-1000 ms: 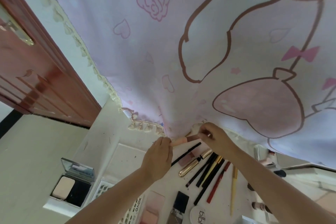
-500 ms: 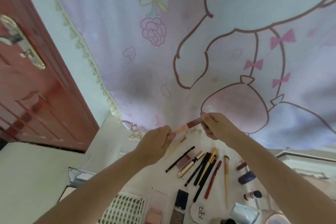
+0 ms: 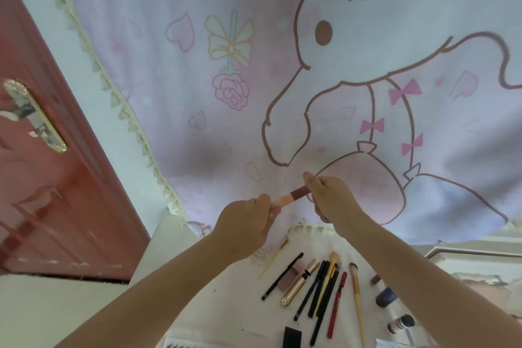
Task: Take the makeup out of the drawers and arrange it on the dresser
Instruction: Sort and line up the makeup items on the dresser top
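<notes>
**Two hands held a lip pencil above the dresser**

A person's left hand [image 3: 245,223] and right hand [image 3: 329,195] gripped opposite ends of a short makeup stick [image 3: 291,197] raised in front of a pink cartoon-print curtain [image 3: 197,79]. The left grip was curled round the pale peach end, the right pinched the dark brown end, and the stick tilted up toward the right. Below it, on the white surface [image 3: 226,305] of the dresser, more makeup lay side by side: a black pencil [image 3: 282,276], a gold tube [image 3: 300,282], further black pencils [image 3: 316,288], a red pencil [image 3: 336,305] and a yellow-handled brush [image 3: 356,297]. Small bottles [image 3: 385,295] stood near the right edge. A red door [image 3: 42,178] with a gold handle plate stood at left.
</notes>
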Action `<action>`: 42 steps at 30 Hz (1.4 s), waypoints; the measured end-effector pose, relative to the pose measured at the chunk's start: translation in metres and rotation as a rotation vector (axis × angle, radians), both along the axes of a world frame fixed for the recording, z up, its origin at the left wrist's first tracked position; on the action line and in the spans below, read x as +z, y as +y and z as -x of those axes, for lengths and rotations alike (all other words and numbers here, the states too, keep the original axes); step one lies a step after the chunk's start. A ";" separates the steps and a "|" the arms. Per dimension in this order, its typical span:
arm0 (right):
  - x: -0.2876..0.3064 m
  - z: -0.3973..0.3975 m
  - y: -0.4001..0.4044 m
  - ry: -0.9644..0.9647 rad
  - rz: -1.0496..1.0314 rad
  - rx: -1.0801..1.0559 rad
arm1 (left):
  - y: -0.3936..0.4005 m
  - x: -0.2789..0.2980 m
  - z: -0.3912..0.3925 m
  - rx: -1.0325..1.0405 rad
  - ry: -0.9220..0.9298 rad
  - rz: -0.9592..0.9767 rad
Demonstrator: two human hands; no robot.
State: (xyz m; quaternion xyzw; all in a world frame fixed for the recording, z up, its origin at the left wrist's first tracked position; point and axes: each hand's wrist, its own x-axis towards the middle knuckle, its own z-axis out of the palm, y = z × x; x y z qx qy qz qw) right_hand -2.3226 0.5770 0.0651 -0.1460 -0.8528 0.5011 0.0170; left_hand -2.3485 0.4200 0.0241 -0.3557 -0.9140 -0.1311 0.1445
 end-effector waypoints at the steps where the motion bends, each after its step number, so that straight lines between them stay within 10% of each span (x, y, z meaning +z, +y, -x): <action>1: 0.002 -0.003 0.000 0.083 -0.048 0.022 | 0.000 -0.001 0.003 -0.080 -0.105 -0.037; 5: 0.017 -0.014 0.010 0.290 -0.287 0.263 | -0.006 0.018 -0.003 -0.181 -0.707 -0.339; 14: 0.023 -0.009 0.026 0.076 -0.176 0.351 | -0.004 0.022 0.000 -0.021 0.017 -0.071; 19: 0.014 -0.013 0.030 0.442 -0.296 0.413 | -0.002 0.011 0.004 0.009 0.317 -0.129; 24: 0.021 -0.010 0.041 0.323 0.083 0.489 | 0.000 0.009 0.010 -0.001 0.432 -0.223; 42: 0.009 -0.010 0.051 0.226 0.027 0.384 | 0.000 -0.007 0.007 0.000 0.459 -0.156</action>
